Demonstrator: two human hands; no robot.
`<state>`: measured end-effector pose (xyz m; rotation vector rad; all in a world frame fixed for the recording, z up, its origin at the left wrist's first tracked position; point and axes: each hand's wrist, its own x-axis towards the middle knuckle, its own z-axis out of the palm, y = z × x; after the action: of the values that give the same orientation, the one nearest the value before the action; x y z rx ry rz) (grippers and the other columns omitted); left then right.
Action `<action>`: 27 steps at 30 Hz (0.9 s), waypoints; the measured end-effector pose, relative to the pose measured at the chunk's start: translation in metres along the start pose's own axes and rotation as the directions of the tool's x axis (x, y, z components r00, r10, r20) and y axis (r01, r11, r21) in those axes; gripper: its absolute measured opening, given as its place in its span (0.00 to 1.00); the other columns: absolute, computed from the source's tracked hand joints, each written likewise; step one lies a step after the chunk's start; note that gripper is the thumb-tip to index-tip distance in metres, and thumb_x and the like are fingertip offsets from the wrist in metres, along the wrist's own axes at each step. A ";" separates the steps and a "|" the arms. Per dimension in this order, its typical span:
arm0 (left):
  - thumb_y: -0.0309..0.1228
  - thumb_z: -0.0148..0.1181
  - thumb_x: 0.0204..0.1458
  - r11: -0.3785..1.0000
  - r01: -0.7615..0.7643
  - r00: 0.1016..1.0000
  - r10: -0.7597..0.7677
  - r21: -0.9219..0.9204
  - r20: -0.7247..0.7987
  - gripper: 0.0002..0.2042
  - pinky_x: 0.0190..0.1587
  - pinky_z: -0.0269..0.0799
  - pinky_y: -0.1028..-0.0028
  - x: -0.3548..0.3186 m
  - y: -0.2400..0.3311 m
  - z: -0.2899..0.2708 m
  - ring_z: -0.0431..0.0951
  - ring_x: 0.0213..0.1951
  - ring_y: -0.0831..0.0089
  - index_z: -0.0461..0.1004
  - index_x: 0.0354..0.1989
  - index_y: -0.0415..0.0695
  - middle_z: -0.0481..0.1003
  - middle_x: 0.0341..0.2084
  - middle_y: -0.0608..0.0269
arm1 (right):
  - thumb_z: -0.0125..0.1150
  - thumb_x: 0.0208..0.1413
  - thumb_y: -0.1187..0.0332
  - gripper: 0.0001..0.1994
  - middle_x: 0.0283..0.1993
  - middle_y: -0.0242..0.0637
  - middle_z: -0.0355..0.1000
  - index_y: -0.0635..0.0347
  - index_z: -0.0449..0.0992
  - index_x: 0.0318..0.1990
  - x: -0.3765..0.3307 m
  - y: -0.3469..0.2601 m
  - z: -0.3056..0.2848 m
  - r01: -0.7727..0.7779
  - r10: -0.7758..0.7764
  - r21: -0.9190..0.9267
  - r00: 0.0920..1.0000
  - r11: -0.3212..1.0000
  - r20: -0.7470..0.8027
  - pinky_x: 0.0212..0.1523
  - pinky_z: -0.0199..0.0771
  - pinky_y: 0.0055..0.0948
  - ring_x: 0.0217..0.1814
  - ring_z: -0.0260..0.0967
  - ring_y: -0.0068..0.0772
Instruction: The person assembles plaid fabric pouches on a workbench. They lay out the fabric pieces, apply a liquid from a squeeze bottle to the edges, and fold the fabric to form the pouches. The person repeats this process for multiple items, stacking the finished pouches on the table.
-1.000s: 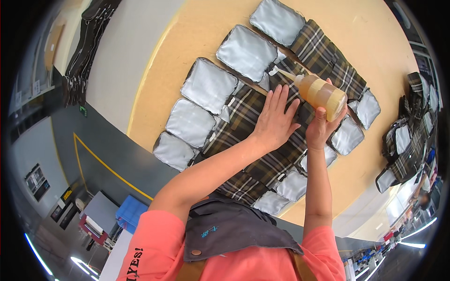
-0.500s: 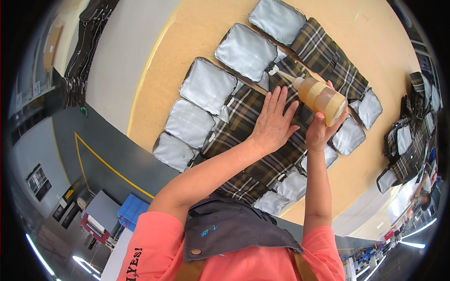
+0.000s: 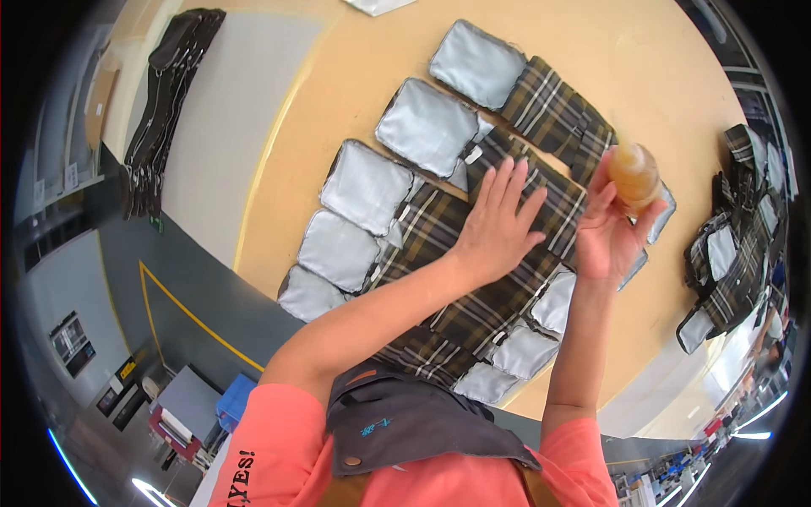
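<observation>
My left hand (image 3: 500, 226) lies with fingers stretched and slightly spread on a dark plaid fabric piece (image 3: 439, 224). My right hand (image 3: 606, 232) is wrapped round an amber squeeze bottle (image 3: 634, 179), raised over the right side of the pieces. Its nozzle points away from me and is smeared by motion. Several plaid pieces lie in a slanting, overlapping row, each with silvery-grey lining pouches at its ends, such as a lining pouch (image 3: 427, 127) beyond my left fingertips. Beside that pouch's edge sits a small white patch (image 3: 473, 155). My right hand and forearm partly hide the right-hand pouches.
The pieces lie on a tan tabletop (image 3: 338, 84). A heap of plaid and grey pieces (image 3: 726, 245) is at the table's right. Dark strips with pale edging (image 3: 165, 110) hang over a pale surface at the far left. A blue bin (image 3: 235, 404) stands lower left.
My right hand has lifted the bottle away from the pouch edge and moved right, tipping the nozzle upward. My left hand stays flat on the plaid. The whole view has shifted slightly.
</observation>
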<state>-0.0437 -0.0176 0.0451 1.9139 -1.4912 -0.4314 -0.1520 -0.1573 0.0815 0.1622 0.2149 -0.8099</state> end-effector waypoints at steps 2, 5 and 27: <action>0.38 0.66 0.46 0.998 -0.029 0.996 0.034 0.059 -0.087 0.33 0.64 0.48 0.43 0.035 -0.010 -0.003 0.50 0.64 0.35 0.62 0.60 0.40 0.52 0.62 0.34 | 0.69 0.50 0.62 0.30 0.64 0.48 0.59 0.64 0.65 0.58 0.007 -0.016 0.007 0.098 -0.095 -0.083 0.995 0.992 0.034 0.59 0.75 0.44 0.70 0.52 0.54; 0.41 0.63 0.49 0.987 0.044 0.971 -0.006 0.153 -0.241 0.33 0.65 0.46 0.44 0.085 -0.032 0.003 0.50 0.64 0.34 0.58 0.61 0.39 0.52 0.61 0.30 | 0.69 0.49 0.60 0.33 0.63 0.49 0.60 0.66 0.63 0.59 0.013 -0.030 0.014 0.233 -0.233 -0.199 0.972 0.952 0.024 0.58 0.75 0.42 0.69 0.53 0.55; 0.44 0.63 0.48 0.983 0.021 1.000 -0.017 0.183 -0.020 0.33 0.67 0.45 0.48 0.094 -0.023 0.059 0.47 0.66 0.37 0.60 0.58 0.36 0.51 0.61 0.29 | 0.63 0.57 0.61 0.32 0.64 0.53 0.59 0.64 0.51 0.61 0.073 0.000 -0.039 0.433 -0.356 -0.901 0.838 -0.027 0.413 0.66 0.57 0.40 0.66 0.58 0.42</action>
<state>-0.0359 -0.1208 -0.0007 2.0694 -1.5475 -0.2927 -0.1079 -0.2002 0.0257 -1.3694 0.7646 -1.0876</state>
